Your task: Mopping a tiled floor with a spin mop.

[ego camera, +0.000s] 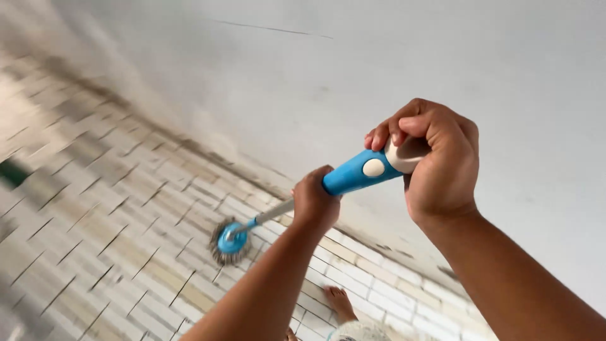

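I hold a long scrubbing brush with a blue handle (355,175), a metal shaft and a round blue brush head (230,241) with bristles. My left hand (314,201) grips the lower end of the handle where the shaft starts. My right hand (435,161) is wrapped around the white top end of the handle. The brush head rests on the pale tiled floor (113,208), close to the base of the white wall (353,69).
A dark dirty strip (208,155) runs along the joint between floor and wall. My bare foot (339,302) stands on the tiles below my arms. A dark green object (11,172) shows at the left edge.
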